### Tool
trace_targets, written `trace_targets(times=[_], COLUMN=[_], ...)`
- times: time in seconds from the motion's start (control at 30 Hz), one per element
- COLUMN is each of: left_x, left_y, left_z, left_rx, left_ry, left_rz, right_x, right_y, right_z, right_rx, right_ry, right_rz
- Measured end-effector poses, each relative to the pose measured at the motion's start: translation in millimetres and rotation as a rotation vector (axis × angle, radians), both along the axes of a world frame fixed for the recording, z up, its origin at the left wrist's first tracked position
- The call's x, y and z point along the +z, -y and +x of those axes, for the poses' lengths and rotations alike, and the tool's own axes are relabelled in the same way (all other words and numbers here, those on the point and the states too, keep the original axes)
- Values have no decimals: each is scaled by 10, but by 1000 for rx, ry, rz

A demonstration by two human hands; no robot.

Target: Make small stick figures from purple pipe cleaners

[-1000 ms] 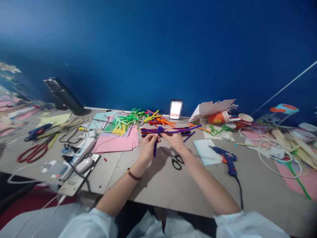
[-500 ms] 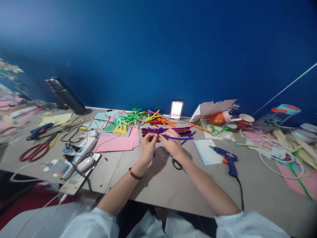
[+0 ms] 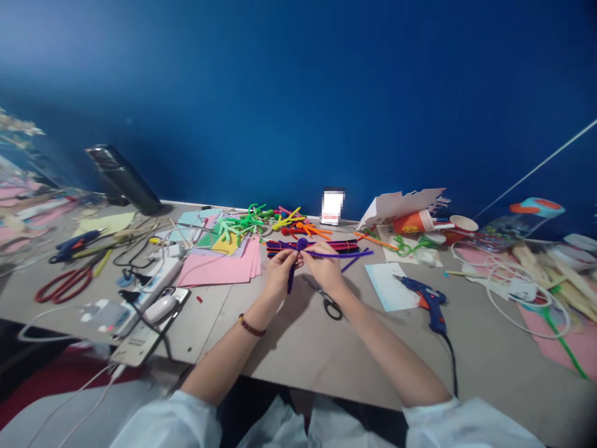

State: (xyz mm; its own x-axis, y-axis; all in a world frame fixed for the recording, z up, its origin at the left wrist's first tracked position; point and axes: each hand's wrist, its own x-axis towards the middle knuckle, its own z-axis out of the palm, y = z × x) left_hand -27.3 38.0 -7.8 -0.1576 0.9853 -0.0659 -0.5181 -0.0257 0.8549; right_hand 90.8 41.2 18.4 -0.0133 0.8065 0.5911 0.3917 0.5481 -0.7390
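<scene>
Purple pipe cleaners (image 3: 302, 243), wound into a small knot with loose ends, are pinched between my two hands above the table. My left hand (image 3: 280, 272) is closed on the lower left part, where a purple end hangs down. Fingers of my right hand (image 3: 324, 267) are closed beside the knot, and a long purple strand runs out to the right over them. Behind the hands lies a bundle of dark, red and purple pipe cleaners (image 3: 347, 246), partly hidden. Black-handled scissors (image 3: 332, 308) rest on the table under my right wrist.
A blue glue gun (image 3: 431, 302) with a trailing cord lies right, by a pale blue sheet (image 3: 389, 287). Pink paper (image 3: 217, 269) and green pipe-cleaner shapes (image 3: 247, 221) are left of centre. Farther left are a power strip (image 3: 156, 286), a phone (image 3: 140, 348) and red-handled scissors (image 3: 65, 285).
The long purple strand on the right now reaches farther out and tilts upward at its end. The hanging purple end under my left hand shows more. Both hands stay in nearly the same place.
</scene>
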Motion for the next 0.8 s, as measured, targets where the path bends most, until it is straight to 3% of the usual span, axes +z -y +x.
trace_targets(times=[0.23, 0.37, 0.5, 0.63, 0.8], left_x=[11, 33, 47, 76, 110], left_y=[-7, 32, 74, 86, 73], left_z=[-21, -23, -40, -79, -117], left_rx=[84, 145, 196, 201, 44], left_ry=[-154, -288, -471, -647, -676], left_rz=[107, 188, 261, 331, 381], right_x=[26, 77, 112, 173, 277], right_y=[27, 120, 175, 121, -8], right_z=[2, -16, -26, 39, 227], right_rx=[23, -72, -140, -55, 148], right_ry=[149, 355, 533, 643, 690], right_rz=[25, 39, 173, 272, 352])
